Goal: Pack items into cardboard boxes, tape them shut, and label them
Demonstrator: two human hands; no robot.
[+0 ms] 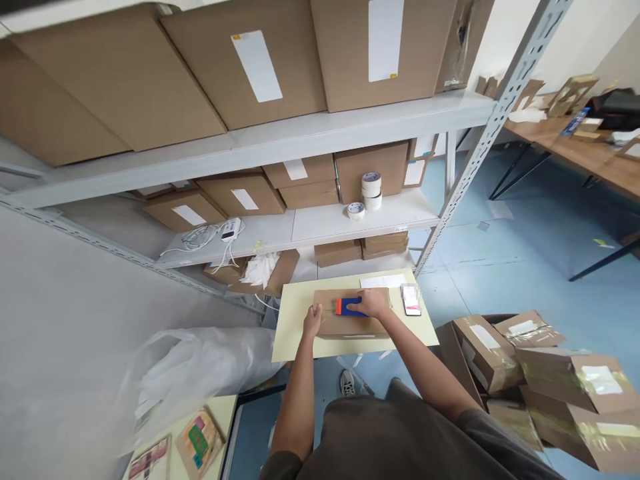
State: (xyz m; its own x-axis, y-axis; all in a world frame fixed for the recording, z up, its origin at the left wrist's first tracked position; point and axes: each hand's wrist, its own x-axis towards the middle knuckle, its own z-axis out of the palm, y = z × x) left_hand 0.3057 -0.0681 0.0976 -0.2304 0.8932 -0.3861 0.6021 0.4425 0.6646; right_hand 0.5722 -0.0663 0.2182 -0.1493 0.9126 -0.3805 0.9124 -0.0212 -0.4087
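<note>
A closed cardboard box lies flat on a small pale yellow tabletop. My left hand grips its left end, thumb on the top face. Across the top of the box, my right hand is closed around a blue block-like tool with an orange end. The orange end points left, toward my left hand. The tool's underside is hidden, so I cannot tell its exact kind. Right of the box lies a phone with a lit screen, and a white paper sheet sits behind the box.
A metal shelf with large cartons rises ahead. Tape rolls and a power strip sit on its middle level. Used boxes are heaped at right on the floor. A plastic bag bulges at left above another table.
</note>
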